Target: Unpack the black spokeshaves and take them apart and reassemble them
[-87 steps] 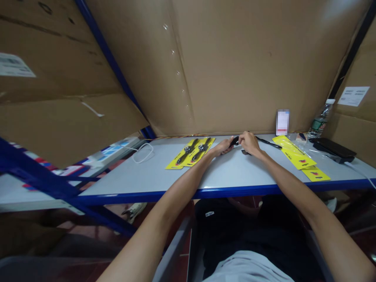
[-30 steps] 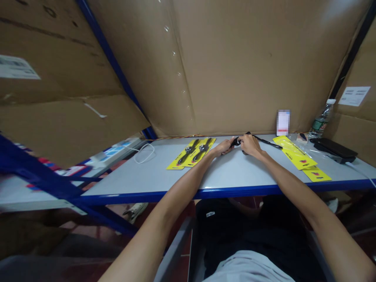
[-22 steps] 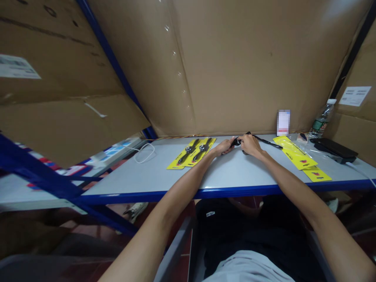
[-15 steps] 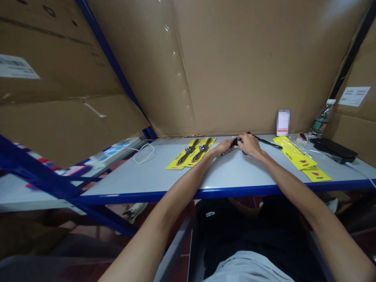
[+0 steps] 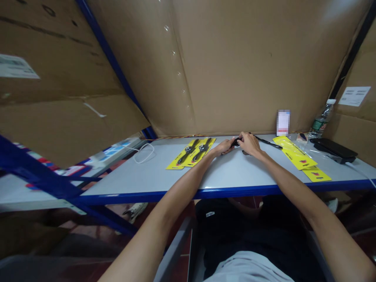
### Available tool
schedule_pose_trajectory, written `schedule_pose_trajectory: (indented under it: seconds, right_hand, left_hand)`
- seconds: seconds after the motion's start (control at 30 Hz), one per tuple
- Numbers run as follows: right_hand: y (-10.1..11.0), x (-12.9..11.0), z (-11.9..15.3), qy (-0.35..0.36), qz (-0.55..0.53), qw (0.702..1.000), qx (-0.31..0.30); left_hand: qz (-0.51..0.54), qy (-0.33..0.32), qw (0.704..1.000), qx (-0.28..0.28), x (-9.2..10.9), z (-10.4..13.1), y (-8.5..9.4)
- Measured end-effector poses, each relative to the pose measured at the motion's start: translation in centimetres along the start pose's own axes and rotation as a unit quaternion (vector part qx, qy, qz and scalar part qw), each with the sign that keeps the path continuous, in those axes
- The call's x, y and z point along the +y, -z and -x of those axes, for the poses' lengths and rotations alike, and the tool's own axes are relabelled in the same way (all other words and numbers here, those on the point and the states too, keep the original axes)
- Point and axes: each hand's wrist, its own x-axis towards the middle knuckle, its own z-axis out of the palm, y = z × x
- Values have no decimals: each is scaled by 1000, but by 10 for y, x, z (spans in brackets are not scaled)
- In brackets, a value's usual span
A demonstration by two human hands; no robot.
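My left hand (image 5: 225, 146) is closed around one end of a black spokeshave (image 5: 235, 142), low over the grey tabletop. Fingers of my right hand (image 5: 248, 143) bend over the same tool from the other side, hiding most of it. Behind my right wrist a long, thin black piece (image 5: 268, 142) reaches rightward to a yellow card; whether it joins the held tool I cannot tell. To the left of my hands lie two yellow cards, each bearing a black spokeshave with a shiny middle: a left one (image 5: 188, 151) and a right one (image 5: 202, 149).
On the right are overlapping yellow cards (image 5: 293, 153), clear plastic, a black case-like object (image 5: 333, 149) with a white cable, and a water bottle (image 5: 320, 121). A phone (image 5: 283, 123) leans on the cardboard wall (image 5: 235, 70). A white cable (image 5: 143, 152) loops at the left.
My right fingers have shifted slightly on the black spokeshave. My left hand and everything on the table stay in place.
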Motion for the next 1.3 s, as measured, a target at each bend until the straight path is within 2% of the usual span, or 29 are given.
schedule_pose_trajectory:
  seconds: [0.1,0.2,0.3,0.4,0.5,0.6,0.73,0.83,0.97,1.1,1.3]
  right_hand:
    - [1,0,1,26,1,999,-26]
    - [2,0,1,45,-4,999,-16]
    - [3,0,0,9,-6,1000,10]
    - [3,0,1,-12,5,1000,-10]
    - [3,0,3,37,14,998,-43]
    - [2,0,4,59,17,997,-49]
    - [2,-2,3,43,10,999,-30]
    - [3,-5,2,0,22,1000,-9]
    - [4,-7,3,-41,71,995,-57]
    - [2,-8,2,-31,69,993,-91]
    - [0,-5,2,-2,63,994,-84]
  left_hand:
    - [-7,-6,1000,-4,0,0,0]
    - [-18,-3,1000,-8,0,0,0]
    - [-18,-5,1000,-8,-1,-1,0]
    - [-11,-7,1000,-3,-2,-1,0]
    - [-16,-2,1000,-5,-2,-1,1]
    - [-24,-3,1000,-7,-2,-2,1]
    - [-27,-9,1000,-7,-3,-3,0]
    - [-26,-7,1000,1,-3,-4,0]
    - [-24,-7,1000,-6,-3,-3,0]
    - [-34,-13,999,-9,-1,-1,-1]
    - [-47,-6,999,8,0,-1,-2]
